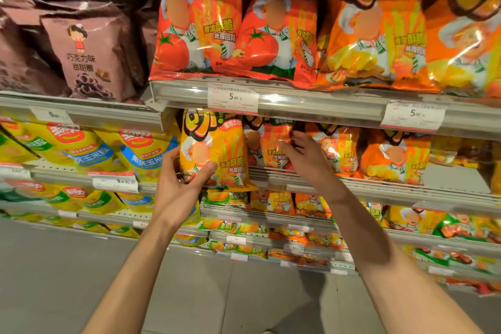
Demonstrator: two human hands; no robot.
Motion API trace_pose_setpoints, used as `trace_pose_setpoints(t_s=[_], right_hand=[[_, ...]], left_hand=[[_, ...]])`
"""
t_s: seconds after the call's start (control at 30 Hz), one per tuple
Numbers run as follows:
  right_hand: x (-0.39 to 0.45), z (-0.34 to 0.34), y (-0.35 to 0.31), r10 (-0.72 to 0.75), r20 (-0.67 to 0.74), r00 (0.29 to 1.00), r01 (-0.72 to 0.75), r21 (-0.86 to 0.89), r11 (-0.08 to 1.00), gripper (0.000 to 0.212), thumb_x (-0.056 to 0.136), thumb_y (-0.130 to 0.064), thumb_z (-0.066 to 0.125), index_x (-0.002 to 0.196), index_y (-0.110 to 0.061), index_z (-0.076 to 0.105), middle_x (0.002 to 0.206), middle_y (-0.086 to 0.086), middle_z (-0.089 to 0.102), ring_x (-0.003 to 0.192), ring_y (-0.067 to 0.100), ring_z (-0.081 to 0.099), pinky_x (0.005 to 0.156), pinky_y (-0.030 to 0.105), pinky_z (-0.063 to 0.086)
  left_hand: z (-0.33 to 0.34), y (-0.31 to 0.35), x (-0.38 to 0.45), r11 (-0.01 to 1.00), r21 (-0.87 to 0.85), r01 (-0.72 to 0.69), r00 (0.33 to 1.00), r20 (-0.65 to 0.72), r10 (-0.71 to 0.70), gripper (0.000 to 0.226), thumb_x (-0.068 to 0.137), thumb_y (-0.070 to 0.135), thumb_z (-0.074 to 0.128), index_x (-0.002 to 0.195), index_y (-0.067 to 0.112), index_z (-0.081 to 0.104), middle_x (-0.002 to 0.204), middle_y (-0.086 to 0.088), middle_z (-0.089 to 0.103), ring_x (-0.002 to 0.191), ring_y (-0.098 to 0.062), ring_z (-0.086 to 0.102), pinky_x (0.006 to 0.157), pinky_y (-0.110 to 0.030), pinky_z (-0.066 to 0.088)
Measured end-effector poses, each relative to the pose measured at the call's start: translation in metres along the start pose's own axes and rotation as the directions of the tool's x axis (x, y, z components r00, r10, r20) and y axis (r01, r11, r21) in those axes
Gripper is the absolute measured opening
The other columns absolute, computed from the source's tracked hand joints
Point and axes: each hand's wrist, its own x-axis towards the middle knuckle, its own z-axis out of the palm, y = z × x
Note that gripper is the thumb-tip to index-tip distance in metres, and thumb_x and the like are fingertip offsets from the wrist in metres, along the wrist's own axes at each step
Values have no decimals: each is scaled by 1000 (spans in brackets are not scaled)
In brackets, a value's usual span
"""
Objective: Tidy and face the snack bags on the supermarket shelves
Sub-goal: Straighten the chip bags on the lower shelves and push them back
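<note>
A yellow snack bag [217, 149] stands upright at the left end of the middle shelf [352, 190], its front facing me. My left hand [176, 184] grips its lower left corner, thumb on the front and fingers behind. My right hand [303, 154] reaches into the shelf just right of it, fingers bent against a red tomato-flavour bag [273, 144] that stands behind the yellow one. Orange bags [393, 157] of the same brand fill the shelf further right.
The shelf above carries large red bags [200, 22] and orange bags [374, 35], with price tags [233, 99] on its rail. Brown bags [89, 49] and yellow corn-snack bags [89, 149] fill the bay on the left. Lower shelves hold more small bags. Grey floor lies below.
</note>
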Motion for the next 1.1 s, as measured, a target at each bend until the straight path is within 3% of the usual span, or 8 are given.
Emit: trace_pose_setpoints(t_s=[0.17, 0.33, 0.47, 0.67, 0.77, 0.83, 0.97, 1.1], right_hand=[[-45, -3, 2, -74, -150, 986, 79, 23, 997, 34, 97, -31, 69, 126, -14, 62, 106, -19, 60, 91, -17, 60, 74, 0, 43], [-87, 30, -20, 77, 161, 984, -85, 47, 995, 73, 78, -82, 56, 136, -38, 59, 126, -20, 63, 118, 2, 57, 99, 26, 45], [-108, 46, -29, 74, 148, 986, -101, 180, 979, 33, 77, -76, 65, 103, -56, 67, 98, -38, 70, 95, -19, 63, 80, 10, 47], [-148, 31, -21, 123, 41, 992, -130, 320, 939, 44, 74, -65, 78, 110, -40, 73, 109, -15, 77, 103, 4, 71, 82, 24, 54], [-169, 3, -10, 197, -17, 980, -168, 450, 877, 20, 85, -39, 75, 101, -29, 79, 103, -7, 79, 102, 17, 74, 93, 44, 52], [-183, -17, 0, 208, -95, 973, -170, 313, 934, 46, 85, -51, 76, 123, -27, 67, 106, -2, 79, 102, 26, 74, 92, 54, 55], [-207, -60, 28, 256, -221, 941, -210, 209, 955, 80, 58, -82, 77, 126, -49, 50, 128, -9, 59, 121, 12, 58, 88, 22, 47], [-218, -111, 58, 254, -276, 927, -190, 239, 952, 99, 45, -89, 77, 132, -48, 50, 139, -14, 50, 129, 5, 48, 101, 31, 42]], left_hand=[[-6, -5, -20, 999, -34, 13, 1000, 18, -12, 69, 64, 67, 82, 123, 44, 55, 106, 21, 70, 99, 2, 67, 85, -26, 53], [-12, -2, -42, 998, -54, -41, 988, 147, 49, 59, 67, 61, 85, 117, 50, 55, 104, 13, 72, 98, -13, 71, 84, -40, 59], [-16, 2, -58, 996, -65, -58, 967, 246, 73, 55, 72, 56, 84, 118, 50, 56, 110, 15, 72, 98, -12, 71, 81, -46, 63], [-20, 3, -74, 995, -84, -46, 931, 357, 73, 48, 82, 66, 73, 123, 43, 61, 117, 21, 70, 106, 0, 68, 82, -22, 58], [-19, 7, -81, 998, -66, -19, 947, 318, 39, 44, 86, 62, 72, 123, 39, 64, 113, 27, 70, 107, 9, 64, 79, -9, 48], [-13, 10, -85, 995, -95, -6, 957, 288, 34, 32, 94, 43, 72, 122, 31, 65, 107, 28, 71, 102, 10, 65, 75, -2, 45], [7, 15, -97, 992, -125, 1, 967, 252, 31, 24, 97, 30, 71, 120, 28, 66, 107, 16, 73, 101, 7, 66, 76, -2, 46], [42, 22, -114, 991, -134, 10, 968, 251, 24, 24, 96, 29, 72, 119, 30, 67, 107, 16, 73, 101, 7, 67, 78, -6, 48]])
